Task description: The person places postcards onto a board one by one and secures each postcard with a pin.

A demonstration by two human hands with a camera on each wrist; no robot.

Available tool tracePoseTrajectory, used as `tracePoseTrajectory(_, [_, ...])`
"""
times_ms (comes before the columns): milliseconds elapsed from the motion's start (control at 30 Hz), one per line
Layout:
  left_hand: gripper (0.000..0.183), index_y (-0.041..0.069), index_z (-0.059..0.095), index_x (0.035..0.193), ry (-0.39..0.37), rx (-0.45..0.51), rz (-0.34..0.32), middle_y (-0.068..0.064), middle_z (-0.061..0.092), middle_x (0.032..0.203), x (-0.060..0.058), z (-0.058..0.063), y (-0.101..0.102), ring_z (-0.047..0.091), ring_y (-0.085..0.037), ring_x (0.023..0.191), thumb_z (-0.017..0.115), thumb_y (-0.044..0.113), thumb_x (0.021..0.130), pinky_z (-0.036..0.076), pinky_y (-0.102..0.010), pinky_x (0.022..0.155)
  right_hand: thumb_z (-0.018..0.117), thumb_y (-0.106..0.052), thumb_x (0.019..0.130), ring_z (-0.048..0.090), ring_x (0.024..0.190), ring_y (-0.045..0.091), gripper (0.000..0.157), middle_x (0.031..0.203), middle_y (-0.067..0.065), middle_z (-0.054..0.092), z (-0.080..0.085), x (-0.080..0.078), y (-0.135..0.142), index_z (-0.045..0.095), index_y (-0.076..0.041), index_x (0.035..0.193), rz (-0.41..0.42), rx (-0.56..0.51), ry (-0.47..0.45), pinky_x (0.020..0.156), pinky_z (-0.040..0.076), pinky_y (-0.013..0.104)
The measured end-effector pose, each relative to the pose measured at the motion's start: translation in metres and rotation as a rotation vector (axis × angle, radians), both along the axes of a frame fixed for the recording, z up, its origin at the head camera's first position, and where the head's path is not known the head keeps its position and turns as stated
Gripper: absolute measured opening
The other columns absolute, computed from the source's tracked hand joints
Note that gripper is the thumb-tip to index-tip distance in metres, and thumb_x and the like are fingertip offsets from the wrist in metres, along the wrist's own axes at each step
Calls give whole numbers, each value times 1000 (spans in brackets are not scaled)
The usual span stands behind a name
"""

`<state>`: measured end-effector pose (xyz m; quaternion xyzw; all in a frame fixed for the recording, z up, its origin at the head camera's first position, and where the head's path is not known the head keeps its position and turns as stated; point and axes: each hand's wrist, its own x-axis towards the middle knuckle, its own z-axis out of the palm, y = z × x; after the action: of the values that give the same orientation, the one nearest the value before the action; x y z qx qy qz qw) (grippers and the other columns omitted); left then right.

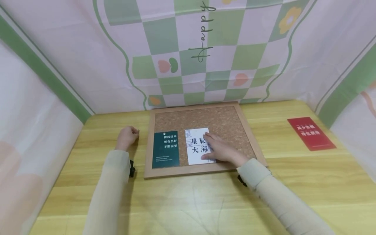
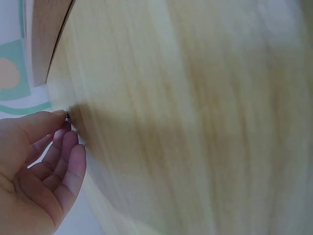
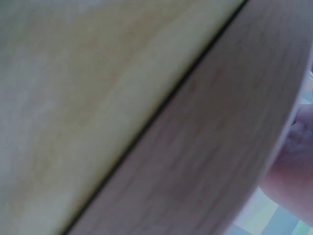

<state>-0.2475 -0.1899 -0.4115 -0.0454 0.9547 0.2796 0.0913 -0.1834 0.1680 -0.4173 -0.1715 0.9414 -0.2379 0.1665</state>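
My right hand [image 1: 221, 148] lies with extended fingers across the right part of a white card [image 1: 195, 155] with dark and blue characters, holding it against the corkboard [image 1: 224, 119]. To its left on the cork is a dark green card [image 1: 165, 153], with a small pale pushpin [image 1: 164, 133] at its top. Left of the wooden frame [image 1: 148, 150], my left hand [image 1: 127, 135] is over the table. Its thumb and forefinger pinch a tiny dark pushpin [image 2: 67, 116] in the left wrist view. The right wrist view shows mostly the frame's edge, with part of the hand at the right.
A red card [image 1: 311, 133] with white characters lies on the wooden table [image 1: 188, 202] to the right. Behind the board's back edge hangs a green-and-white checkered cloth [image 1: 194, 62], and similar cloth encloses both sides.
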Motion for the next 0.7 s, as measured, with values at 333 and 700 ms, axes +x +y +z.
tracePoseTrajectory(333, [26, -6, 62, 112, -1, 7, 8, -24, 58, 128, -1, 0, 1, 57, -36, 108, 51, 13, 97, 49, -43, 90, 71, -46, 79, 13, 146, 41, 98, 159, 20, 14, -2, 0, 0, 22, -1, 150, 7, 7, 20, 118, 16, 57])
tracePoseTrajectory(700, [30, -7, 62, 110, -5, -17, 13, -24, 58, 129, -1, 1, 0, 56, -27, 94, 46, 16, 99, 47, -32, 75, 70, -46, 80, 13, 147, 40, 97, 159, 19, 13, -2, -1, 0, 21, -1, 150, 4, 15, 17, 118, 16, 56])
